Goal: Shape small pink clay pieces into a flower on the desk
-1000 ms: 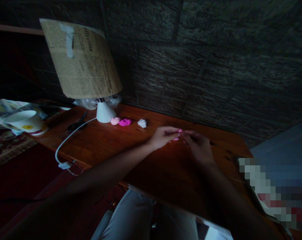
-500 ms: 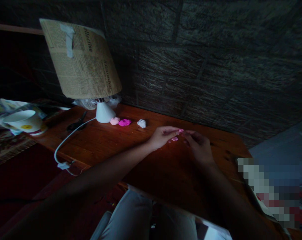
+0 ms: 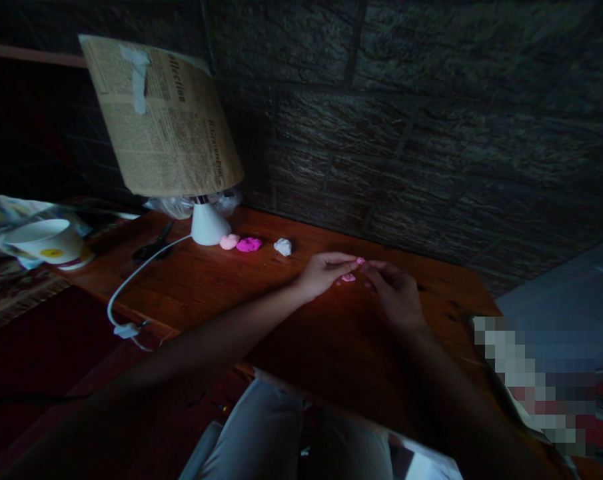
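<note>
Over the wooden table, my left hand point(image 3: 326, 272) and my right hand point(image 3: 395, 287) meet fingertip to fingertip. Both pinch one small piece of pink modelling clay point(image 3: 360, 261) between thumb and fingers. Just below it, a second pink clay piece point(image 3: 348, 277) shows near my left thumb; whether it lies on the table or is held, I cannot tell. To the left sit a white-grey lump of clay point(image 3: 282, 247), a bright magenta lump point(image 3: 249, 245) and a pale pink lump point(image 3: 229, 242), the last two touching.
A lamp with a newspaper-print shade point(image 3: 164, 120) stands at the back left, its white cable point(image 3: 115, 293) hanging over the table edge. Dark scissors point(image 3: 154, 248) and a paper cup point(image 3: 48, 243) are left of it. A stone wall point(image 3: 381, 133) rises behind the table point(image 3: 221, 293).
Both hands stay almost in place, still pinching the pink clay, with only slight finger movement. The surroundings look the same.
</note>
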A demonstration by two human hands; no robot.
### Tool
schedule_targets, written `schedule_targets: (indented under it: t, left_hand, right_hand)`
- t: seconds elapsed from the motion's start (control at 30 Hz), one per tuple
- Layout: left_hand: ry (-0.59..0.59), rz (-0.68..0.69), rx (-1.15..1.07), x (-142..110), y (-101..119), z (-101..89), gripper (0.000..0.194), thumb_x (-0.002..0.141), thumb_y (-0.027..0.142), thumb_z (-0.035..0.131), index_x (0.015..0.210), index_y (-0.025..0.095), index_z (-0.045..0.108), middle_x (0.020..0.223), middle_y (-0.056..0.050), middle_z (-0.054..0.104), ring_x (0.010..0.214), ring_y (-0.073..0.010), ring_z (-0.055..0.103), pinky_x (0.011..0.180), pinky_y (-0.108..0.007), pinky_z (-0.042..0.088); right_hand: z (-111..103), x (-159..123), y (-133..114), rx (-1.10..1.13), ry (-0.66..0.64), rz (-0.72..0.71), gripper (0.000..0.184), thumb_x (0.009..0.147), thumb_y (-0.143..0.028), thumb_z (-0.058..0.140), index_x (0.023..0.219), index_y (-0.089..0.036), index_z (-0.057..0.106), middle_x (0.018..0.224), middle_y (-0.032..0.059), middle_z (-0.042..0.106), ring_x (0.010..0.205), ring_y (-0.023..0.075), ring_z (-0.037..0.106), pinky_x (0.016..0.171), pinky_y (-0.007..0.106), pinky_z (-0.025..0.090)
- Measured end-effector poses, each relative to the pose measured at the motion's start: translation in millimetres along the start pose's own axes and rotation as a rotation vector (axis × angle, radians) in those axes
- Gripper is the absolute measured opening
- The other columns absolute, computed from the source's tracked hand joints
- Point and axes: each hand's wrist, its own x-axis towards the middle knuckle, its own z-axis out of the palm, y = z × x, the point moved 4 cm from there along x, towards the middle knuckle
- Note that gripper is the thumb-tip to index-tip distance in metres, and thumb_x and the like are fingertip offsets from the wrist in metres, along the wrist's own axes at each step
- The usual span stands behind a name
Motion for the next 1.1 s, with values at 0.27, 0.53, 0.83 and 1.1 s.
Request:
schedule_targets:
  t: [0.27, 0.53, 0.83, 1.1]
  left_hand:
    - [0.0, -0.006, 0.025, -0.1, -2.4, -0.3, 0.034, 0.074, 0.037, 0.08, 0.099, 0.014, 0.077, 0.091, -0.009, 0.077, 0.072, -0.0134, 0.066, 0.057, -0.022, 0.043]
    - [0.0, -0.009, 0.036, -0.8, -1.8, 0.9, 0.034, 0.075, 0.038, 0.079, 0.1, 0.014, 0.077, 0.092, -0.009, 0.076, 0.071, -0.0124, 0.064, 0.057, -0.021, 0.042]
    - [-0.007, -0.018, -0.005, -1.3, -3.6, 1.7, 0.034, 0.074, 0.037, 0.08, 0.099, 0.015, 0.077, 0.093, -0.009, 0.077, 0.071, -0.0121, 0.065, 0.058, -0.021, 0.042]
    - [0.005, -0.025, -0.019, -0.4, -3.0, 0.7, 0.037, 0.074, 0.038, 0.081, 0.102, 0.015, 0.077, 0.097, -0.01, 0.077, 0.075, -0.014, 0.067, 0.06, -0.023, 0.043]
  right_hand:
    - [-0.3, -0.3, -2.0, 0.005, -0.003, 0.005, 0.042, 0.07, -0.058, 0.077, 0.087, -0.02, 0.076, 0.07, 0.0017, 0.068, 0.059, 0.0127, 0.054, 0.054, 0.026, 0.041]
    - [0.3, -0.8, -5.0, 0.006, 0.008, 0.025, 0.049, 0.063, -0.06, 0.082, 0.087, -0.019, 0.074, 0.075, 0.0037, 0.071, 0.063, 0.0149, 0.059, 0.057, 0.027, 0.046]
    - [-0.9, -0.3, -3.4, 0.04, 0.025, 0.049, 0.047, 0.06, -0.057, 0.085, 0.088, -0.02, 0.074, 0.084, 0.0048, 0.074, 0.063, 0.0138, 0.059, 0.056, 0.027, 0.046]
    - [-1.1, -0.1, -3.8, 0.021, 0.007, 0.025, 0.045, 0.066, -0.057, 0.081, 0.092, -0.02, 0.077, 0.087, 0.0058, 0.075, 0.064, 0.0134, 0.058, 0.056, 0.026, 0.047]
